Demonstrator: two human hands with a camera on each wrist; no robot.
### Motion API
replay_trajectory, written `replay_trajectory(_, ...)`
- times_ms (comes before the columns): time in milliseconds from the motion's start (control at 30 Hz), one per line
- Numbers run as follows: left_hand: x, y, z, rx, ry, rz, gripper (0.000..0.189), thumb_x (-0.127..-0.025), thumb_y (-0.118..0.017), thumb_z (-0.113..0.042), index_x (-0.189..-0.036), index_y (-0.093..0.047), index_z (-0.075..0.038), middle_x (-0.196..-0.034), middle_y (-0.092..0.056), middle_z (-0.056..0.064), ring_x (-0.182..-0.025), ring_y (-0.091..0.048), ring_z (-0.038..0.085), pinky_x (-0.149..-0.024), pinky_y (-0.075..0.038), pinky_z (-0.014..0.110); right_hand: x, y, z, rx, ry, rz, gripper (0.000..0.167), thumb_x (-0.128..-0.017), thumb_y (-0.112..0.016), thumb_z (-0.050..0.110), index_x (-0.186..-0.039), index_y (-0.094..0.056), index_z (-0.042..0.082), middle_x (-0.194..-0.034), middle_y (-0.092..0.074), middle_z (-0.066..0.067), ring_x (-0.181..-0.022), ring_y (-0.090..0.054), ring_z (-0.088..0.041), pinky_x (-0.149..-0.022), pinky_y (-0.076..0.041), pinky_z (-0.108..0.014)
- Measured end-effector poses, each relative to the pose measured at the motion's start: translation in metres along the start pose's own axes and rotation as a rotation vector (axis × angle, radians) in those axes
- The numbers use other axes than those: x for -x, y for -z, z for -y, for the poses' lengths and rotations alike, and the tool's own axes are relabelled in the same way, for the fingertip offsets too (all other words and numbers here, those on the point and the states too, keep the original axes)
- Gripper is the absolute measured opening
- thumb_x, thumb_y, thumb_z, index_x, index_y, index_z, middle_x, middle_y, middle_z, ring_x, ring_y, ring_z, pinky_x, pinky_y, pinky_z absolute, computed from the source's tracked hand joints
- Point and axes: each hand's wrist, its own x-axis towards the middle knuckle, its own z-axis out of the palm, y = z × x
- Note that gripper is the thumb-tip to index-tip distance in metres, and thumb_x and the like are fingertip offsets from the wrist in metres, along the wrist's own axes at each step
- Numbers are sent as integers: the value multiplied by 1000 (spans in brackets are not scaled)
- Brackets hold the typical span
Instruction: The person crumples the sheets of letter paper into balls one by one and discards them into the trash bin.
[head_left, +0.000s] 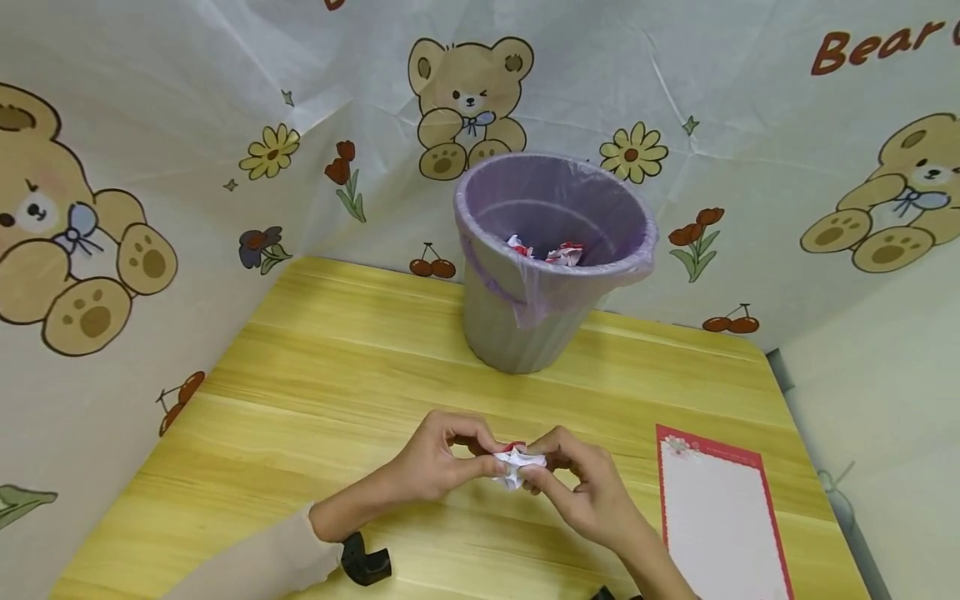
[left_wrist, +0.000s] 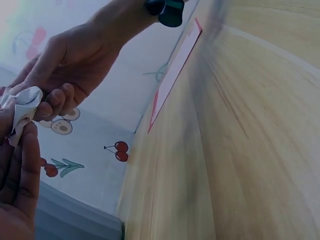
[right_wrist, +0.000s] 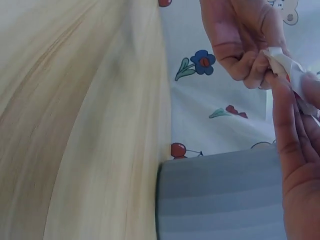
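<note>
A crumpled piece of red-and-white paper [head_left: 517,461] is pinched between two bare hands above a wood-grain table [head_left: 337,350]. Its left end is gripped between the thumb and forefinger of the left hand [head_left: 437,460], its right end by the thumb and forefinger of the right hand [head_left: 588,487], with the two sets of fingertips nearly brought together across it. In the left wrist view, the remaining fingers of the right hand are seen curled in toward the palm.

The paper's longer axis is set roughly left to right, from one hand to the other; a pointed white fold is turned toward the person, and a patch of red is shown on the far side. From the head camera, the left forearm is angled in from the lower left, partly covered by a beige sleeve [head_left: 258,557], while the right is brought in from the lower right, its visible part bare. Both hands are turned inward, facing each other.

Just beyond them, a bucket [head_left: 498,325] is lined with a translucent purple bag [head_left: 531,307], with crumpled scraps [head_left: 566,254] held inside. To the right, a red-bordered sheet [head_left: 718,521] is laid flat.
</note>
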Motion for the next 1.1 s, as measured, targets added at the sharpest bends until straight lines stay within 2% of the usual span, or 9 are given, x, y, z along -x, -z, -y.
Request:
replay_trajectory(200,0,1,3,27,-10,-15,5,-93,-82,-1,-92,-78,-4,-90,-79,19,-80,-69,0,-66,-63,27,-3,-4,-7,60,74,-26,38,-89,-78,-13,-124,-69,0,-95,-76,-11,-71,-67,-8,-68,-61,-19)
replay_trajectory(333,-1,1,4,41,-10,-12,3,-95,-80,-1,-93,-77,-2,-87,-77,21,-75,-68,-2,-63,-62,27,-4,-6,-11,47,128,-19,38,-88,-75,-16,-123,-74,0,-93,-77,-12,-67,-63,-7,-64,-57,-16)
replay_trajectory(500,-3,-1,3,10,-15,-47,5,-97,-77,-1,-94,-79,-5,-85,-78,18,-71,-63,-2,-60,-58,24,-4,-7,-12,-8,78,-54,39,-87,-70,-24,-117,-76,0,-94,-80,-15,-63,-59,-6,-59,-55,-16)
replay_trajectory(633,-5,-4,0,-64,12,-87,3,-98,-79,-8,-99,-81,-10,-89,-81,11,-73,-66,0,-65,-61,26,-4,-6,-15,-22,46,-99,38,-87,-67,-26,-115,-75,-2,-95,-80,-16,-62,-59,-7,-57,-55,-18)
replay_trajectory(733,-5,-5,-3,-171,21,-88,21,-93,-87,-18,-112,-80,-15,-100,-80,3,-82,-69,4,-75,-63,27,-4,-4,-18,-24,13,-151,36,-88,-67,-26,-113,-75,-2,-94,-80,-16,-61,-59,-9,-55,-55,-19)
replay_trajectory(833,-4,-6,-4,-330,-28,-77,46,-84,-95,-26,-124,-75,-17,-108,-77,-3,-89,-69,6,-82,-62,23,-5,-6,-17,-39,-42,-205,33,-89,-66,-26,-111,-75,-2,-90,-78,-14,-59,-59,-11,-52,-55,-21)
replay_trajectory(900,-5,-7,-4,-437,-84,-90,52,-80,-98,-29,-125,-74,-17,-108,-76,-5,-87,-68,6,-80,-60,19,-5,-8,-15,-66,-82,-223,29,-91,-65,-25,-109,-73,-3,-88,-76,-13,-59,-59,-14,-50,-55,-24)
replay_trajectory(967,-6,-7,-4,-496,-139,-106,49,-80,-98,-28,-121,-74,-16,-104,-76,-6,-84,-67,5,-75,-59,16,-6,-10,-13,-90,-120,-240,25,-93,-65,-23,-106,-71,-3,-87,-76,-11,-58,-59,-16,-49,-54,-25)
replay_trajectory(1100,-9,-5,-5,-493,-231,-119,31,-84,-95,-20,-107,-76,-14,-94,-76,-5,-76,-63,4,-68,-55,13,-7,-14,-8,-124,-155,-250,22,-93,-64,-23,-102,-67,-3,-87,-75,-7,-58,-59,-16,-48,-54,-26)
